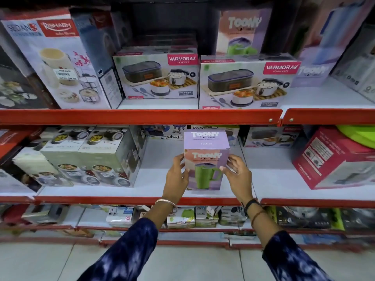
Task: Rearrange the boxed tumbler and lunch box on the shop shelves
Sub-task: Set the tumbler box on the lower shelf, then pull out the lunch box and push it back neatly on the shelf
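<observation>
From the head camera, a Toony tumbler box stands upright on the white middle shelf, near its red front lip, with bare shelf on both sides. The left hand presses its fingers flat against the box's left face; the right hand has curled fingers on the right edge, thumb toward the front — the two clamp the carton between them.

It looks like thin printed cardboard around a single mug, so probably light and stiff, though its walls may dent under a hard squeeze. Holding opposite side faces low down, as here, seems the safest grip.

Readable print: "TOONY" on the box's top and front, above a green mug picture. On the shelf above, two Varmora lunch box cartons read "VARMORA Homeware" — and a tall Rishabh box shows "SEDAN 3". Another Toony carton stands behind.
</observation>
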A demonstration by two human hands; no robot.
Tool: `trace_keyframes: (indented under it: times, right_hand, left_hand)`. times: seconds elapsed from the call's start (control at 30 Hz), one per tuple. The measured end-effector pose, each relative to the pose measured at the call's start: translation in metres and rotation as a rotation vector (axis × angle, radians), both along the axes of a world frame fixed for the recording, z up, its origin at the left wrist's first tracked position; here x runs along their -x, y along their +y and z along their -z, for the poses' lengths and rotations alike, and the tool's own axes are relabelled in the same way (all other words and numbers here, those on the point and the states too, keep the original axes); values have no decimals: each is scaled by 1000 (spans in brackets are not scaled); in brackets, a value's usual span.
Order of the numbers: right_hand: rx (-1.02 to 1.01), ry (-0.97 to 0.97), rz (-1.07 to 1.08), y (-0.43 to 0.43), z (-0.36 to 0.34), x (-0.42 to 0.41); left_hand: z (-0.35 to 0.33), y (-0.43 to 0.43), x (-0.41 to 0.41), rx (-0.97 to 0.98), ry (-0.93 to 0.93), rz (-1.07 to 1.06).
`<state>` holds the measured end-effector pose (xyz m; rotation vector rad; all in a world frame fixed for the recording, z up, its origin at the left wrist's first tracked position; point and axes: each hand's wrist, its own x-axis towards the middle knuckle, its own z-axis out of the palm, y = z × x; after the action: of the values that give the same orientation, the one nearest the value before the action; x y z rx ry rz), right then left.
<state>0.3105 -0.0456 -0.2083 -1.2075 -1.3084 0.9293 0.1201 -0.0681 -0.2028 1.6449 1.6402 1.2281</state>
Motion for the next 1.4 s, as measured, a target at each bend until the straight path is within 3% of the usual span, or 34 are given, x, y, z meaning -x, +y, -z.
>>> trace_keyframes:
  times: [0.3,0.53,0.6,0.77,0.87,1.03,1.17,1.27,1.4]
  right_hand:
    - [66,-17,30,21,26,5]
    - [96,-113,-24,15,27,-4]
    - [46,-112,17,10,18,-7]
    - [-215,-27,125,11,-53,-13]
    - [-413,-38,207,21,-112,-21]
    - [-568,-129,424,59,-171,-49]
    - [-352,-199,462,85,-183,-71]
    - [-177,-203,422,96,-185,-79]
    - [-180,-111,370,102,-182,-86]
  left_hand:
    - [25,25,-1,94,27,-12]
    - [21,12,0,34,110,-30]
    - [6,8,-3,-93,131,-77]
    - [-58,19,-10,-629,256,-56]
    - [-107,37,-15,-741,163,-69]
    - [-165,67,-23,-532,8,-41]
    - [-168,91,-25,-274,-46,20]
    - [-167,97,-27,-185,-61,38]
    - [-174,96,-27,-174,-58,38]
